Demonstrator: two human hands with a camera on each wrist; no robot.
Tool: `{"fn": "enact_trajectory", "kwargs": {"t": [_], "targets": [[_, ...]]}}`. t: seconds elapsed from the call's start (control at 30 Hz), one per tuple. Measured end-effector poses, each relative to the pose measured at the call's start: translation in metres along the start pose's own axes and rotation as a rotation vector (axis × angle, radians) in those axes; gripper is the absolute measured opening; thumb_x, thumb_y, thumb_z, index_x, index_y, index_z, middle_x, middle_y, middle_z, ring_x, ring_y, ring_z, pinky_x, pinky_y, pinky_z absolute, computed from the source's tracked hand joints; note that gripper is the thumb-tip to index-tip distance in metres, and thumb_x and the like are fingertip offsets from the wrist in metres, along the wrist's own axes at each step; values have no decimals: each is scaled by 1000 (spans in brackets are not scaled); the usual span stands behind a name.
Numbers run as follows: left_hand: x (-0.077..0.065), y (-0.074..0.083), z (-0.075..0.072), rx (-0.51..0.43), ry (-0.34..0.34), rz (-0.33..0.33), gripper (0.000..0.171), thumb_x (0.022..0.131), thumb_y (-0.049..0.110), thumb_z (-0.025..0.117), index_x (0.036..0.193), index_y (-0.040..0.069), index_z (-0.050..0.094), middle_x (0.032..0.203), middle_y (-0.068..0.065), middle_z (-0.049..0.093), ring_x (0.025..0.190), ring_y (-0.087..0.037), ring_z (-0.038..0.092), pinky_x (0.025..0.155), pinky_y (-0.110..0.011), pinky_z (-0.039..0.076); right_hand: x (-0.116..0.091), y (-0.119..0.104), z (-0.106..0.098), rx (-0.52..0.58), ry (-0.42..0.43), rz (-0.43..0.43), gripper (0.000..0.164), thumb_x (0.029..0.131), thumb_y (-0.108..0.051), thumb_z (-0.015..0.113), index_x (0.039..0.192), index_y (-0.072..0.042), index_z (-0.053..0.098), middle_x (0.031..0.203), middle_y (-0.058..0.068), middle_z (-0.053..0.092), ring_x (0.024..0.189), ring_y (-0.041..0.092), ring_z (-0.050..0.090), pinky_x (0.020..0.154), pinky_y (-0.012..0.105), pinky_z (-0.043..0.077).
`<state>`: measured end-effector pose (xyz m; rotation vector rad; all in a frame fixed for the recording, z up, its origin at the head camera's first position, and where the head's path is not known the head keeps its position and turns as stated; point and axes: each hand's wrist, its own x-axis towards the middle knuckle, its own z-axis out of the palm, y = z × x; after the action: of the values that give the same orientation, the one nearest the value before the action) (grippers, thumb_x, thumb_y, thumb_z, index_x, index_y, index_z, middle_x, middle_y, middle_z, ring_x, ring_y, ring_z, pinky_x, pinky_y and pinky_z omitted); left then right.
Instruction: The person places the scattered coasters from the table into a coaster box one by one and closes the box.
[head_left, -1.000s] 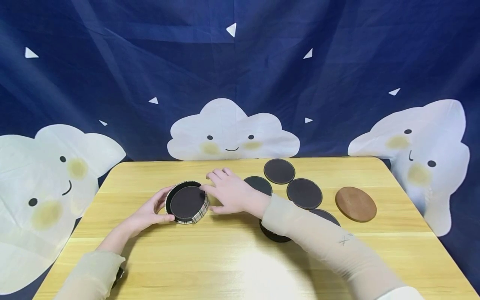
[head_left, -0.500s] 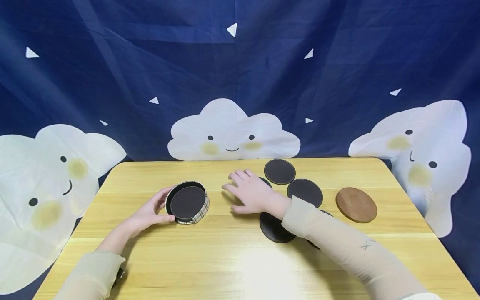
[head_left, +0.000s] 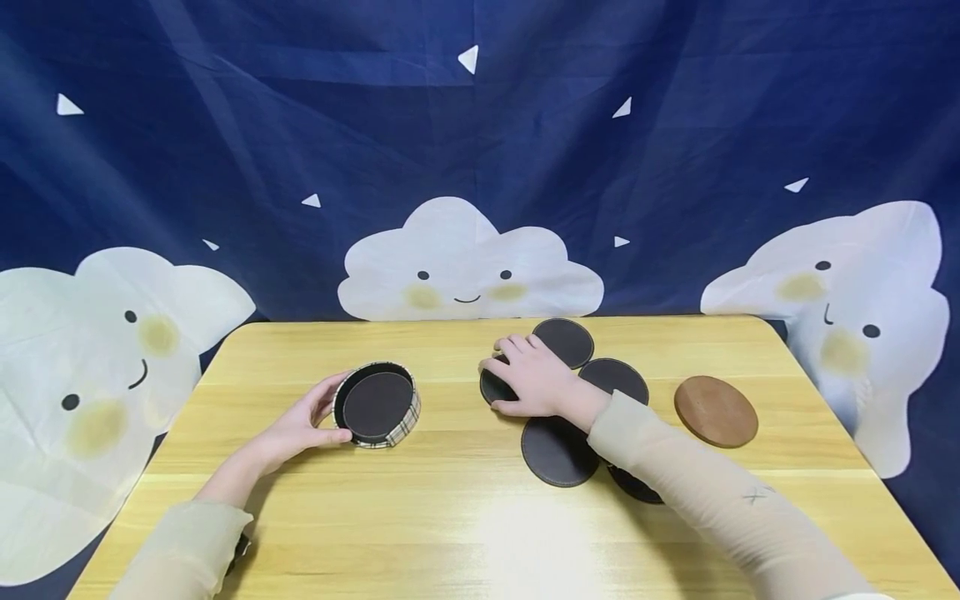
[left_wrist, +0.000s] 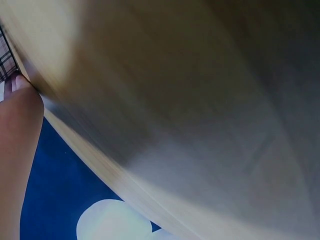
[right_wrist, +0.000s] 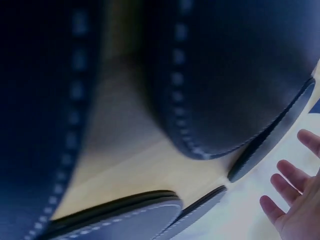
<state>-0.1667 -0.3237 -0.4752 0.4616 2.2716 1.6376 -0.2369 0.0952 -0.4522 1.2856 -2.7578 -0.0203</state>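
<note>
The holder (head_left: 405, 427) is plaid, the coasters (head_left: 558, 454) near-black.

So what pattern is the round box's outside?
The box is pale plaid, clearest in head view.

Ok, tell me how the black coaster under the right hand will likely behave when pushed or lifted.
The black coaster is likely fairly stiff: it looks flat, its visible edge evenly curved. It looks thin, so probably light. Lying on the table, it seems apt to slide rather than roll or tip.
</note>
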Motion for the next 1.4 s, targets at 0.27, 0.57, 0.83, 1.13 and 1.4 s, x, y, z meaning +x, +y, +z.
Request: {"fn": "enact_trajectory", "kwargs": {"t": [0.27,0.57,0.83,1.13,1.4], "targets": [[0,1,1,-2,-1,-2,94,89,4,84,165,3,28,161,-34,34,136,12,45,109,2,30,-4,4,3,29,-64,42,71,93,-64,68,149,-21,56,138,12,55,127,33,52,102,48,47],[0,0,1,6,2,1,94,89,5,84,165,3,28,161,-32,35,136,13,44,109,2,30,-5,2,5,87,-87,50,72,93,-62,69,151,-22,54,139,13,54,125,33,52,102,50,49],[0,0,1,16,6,5,95,89,4,84,165,2,27,161,-33,35,136,15,42,109,3,29,-5,1,5,100,-97,71,72,94,-62,69,152,-23,52,142,14,52,127,34,51,98,53,50],[0,-1,0,9,0,-7,95,90,4,83,166,3,26,162,-33,34,134,15,43,108,2,30,-2,-1,3,105,-97,83,72,90,-59,71,149,-21,54,143,18,52,127,37,53,99,55,49],[0,-1,0,11,4,-11,95,89,5,83,166,3,26,162,-32,34,134,17,42,108,3,29,1,-1,4,110,-93,101,73,84,-58,74,145,-21,57,139,18,52,126,36,51,95,52,46]]}}
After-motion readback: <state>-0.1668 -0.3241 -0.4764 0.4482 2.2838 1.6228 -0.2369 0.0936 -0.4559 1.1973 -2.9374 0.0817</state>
